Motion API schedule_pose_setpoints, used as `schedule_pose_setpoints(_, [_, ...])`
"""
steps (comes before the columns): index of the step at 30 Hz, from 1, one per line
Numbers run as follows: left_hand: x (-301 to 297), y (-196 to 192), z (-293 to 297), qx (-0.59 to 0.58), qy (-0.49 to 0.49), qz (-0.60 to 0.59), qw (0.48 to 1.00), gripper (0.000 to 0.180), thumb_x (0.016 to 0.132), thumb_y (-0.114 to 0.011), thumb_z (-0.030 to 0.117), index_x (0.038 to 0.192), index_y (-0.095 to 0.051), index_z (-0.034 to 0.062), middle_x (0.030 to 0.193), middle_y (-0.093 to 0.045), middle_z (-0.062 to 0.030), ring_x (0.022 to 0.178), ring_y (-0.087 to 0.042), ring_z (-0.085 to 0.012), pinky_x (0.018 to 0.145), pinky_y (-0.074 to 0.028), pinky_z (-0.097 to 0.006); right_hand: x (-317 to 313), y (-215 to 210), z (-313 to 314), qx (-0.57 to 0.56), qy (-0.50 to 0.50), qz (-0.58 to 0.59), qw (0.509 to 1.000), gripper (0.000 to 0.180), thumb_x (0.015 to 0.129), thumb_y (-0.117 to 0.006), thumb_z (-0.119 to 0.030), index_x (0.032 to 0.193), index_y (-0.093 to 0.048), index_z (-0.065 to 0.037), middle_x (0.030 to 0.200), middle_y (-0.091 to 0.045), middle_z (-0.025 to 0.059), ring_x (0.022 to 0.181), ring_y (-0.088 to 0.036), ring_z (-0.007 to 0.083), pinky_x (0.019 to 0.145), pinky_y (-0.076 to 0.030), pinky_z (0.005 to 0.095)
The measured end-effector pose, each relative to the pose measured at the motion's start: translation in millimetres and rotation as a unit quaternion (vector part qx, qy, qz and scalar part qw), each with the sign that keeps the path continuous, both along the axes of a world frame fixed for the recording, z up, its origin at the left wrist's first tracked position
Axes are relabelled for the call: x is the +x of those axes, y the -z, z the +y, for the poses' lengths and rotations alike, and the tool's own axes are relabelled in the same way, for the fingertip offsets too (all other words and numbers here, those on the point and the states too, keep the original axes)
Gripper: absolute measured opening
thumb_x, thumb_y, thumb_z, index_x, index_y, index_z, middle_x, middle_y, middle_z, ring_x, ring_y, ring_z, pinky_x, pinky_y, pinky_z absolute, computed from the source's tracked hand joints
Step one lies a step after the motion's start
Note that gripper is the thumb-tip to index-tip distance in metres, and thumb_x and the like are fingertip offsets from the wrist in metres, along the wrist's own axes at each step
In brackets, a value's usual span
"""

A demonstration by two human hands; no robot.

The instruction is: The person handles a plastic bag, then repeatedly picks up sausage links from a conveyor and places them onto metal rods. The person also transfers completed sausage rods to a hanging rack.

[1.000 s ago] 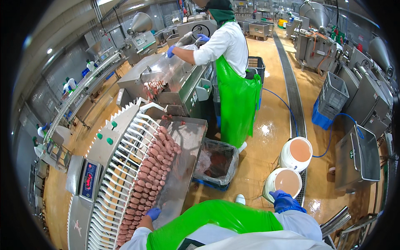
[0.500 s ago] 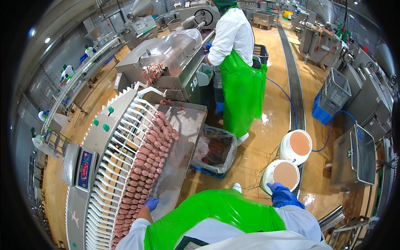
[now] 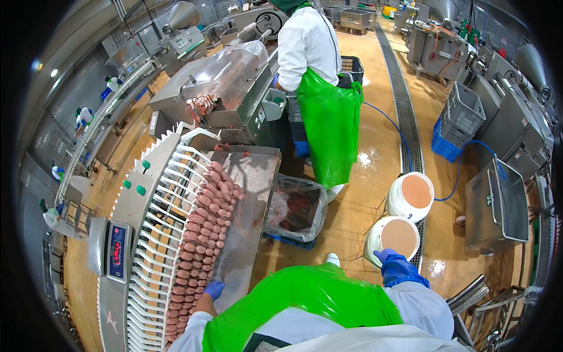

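Long rows of linked pink sausages (image 3: 202,234) lie along the inclined white-pronged rack (image 3: 153,264). My left hand (image 3: 214,289), in a blue glove, is beside the sausages at the metal tray (image 3: 243,234). Its fingers are apart, with nothing visible in them; whether they touch a sausage cannot be made out. On the other side, my right hand (image 3: 386,254) overlaps the near rim of a white bucket (image 3: 373,240) full of pinkish-beige liquid. That hand's fingers are stretched out, and contact with the rim is unclear. Behind it stands a second white bucket (image 3: 393,199) of similar liquid.
A co-worker in a green apron (image 3: 328,123) stands ahead at a covered machine (image 3: 223,73). A crate lined with plastic (image 3: 319,220) sits on the floor beside the tray. To the right are stacked grey crates (image 3: 460,111), a blue hose (image 3: 454,199) and a steel cart (image 3: 510,220).
The surroundings have shifted slightly left and up in the picture as my view moved. My right hand has kept its place by the near bucket; my left hand remains beside the sausages.
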State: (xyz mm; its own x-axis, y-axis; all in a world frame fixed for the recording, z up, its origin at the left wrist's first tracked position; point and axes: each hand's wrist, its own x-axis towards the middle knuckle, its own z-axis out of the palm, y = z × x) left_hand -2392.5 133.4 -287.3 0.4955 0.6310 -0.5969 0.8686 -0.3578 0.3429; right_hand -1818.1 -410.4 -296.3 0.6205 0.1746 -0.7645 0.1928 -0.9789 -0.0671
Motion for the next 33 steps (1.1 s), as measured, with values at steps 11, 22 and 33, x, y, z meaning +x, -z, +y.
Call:
schedule_pose_setpoints(11, [20,-33,-19,0.003,-0.015,0.008,1.000,0.047,0.087,-0.055,0.040,0.116,-0.064,0.0039,0.118,-0.064,-0.0177,0.111,-0.060,-0.0308,0.095,-0.046,-0.039,3,10,-5,0.007,-0.014,-0.009,1.000,0.076,0.087,-0.043,-0.067,0.117,-0.063,0.001,0.120,-0.059,0.0261,0.113,-0.056,0.0400,0.098,-0.042,0.0451])
schedule_pose_setpoints(22, [-7,-1,-8,0.015,0.015,0.008,1.000,0.048,0.087,-0.056,0.039,0.118,-0.062,0.0024,0.119,-0.063,-0.0182,0.110,-0.060,-0.0304,0.095,-0.046,-0.038,3,10,-5,0.022,-0.027,-0.014,0.999,0.076,0.087,-0.042,-0.067,0.113,-0.065,0.001,0.115,-0.061,0.0271,0.111,-0.057,0.0409,0.096,-0.042,0.0453])
schedule_pose_setpoints(33, [-2,-4,-11,-0.019,-0.032,-0.015,0.999,0.049,0.088,-0.057,0.038,0.120,-0.061,0.0011,0.121,-0.062,-0.0191,0.113,-0.060,-0.0299,0.097,-0.045,-0.037,5,25,-12,0.027,-0.025,-0.019,0.999,0.076,0.086,-0.044,-0.067,0.112,-0.065,0.001,0.114,-0.062,0.0277,0.110,-0.058,0.0413,0.095,-0.043,0.0455])
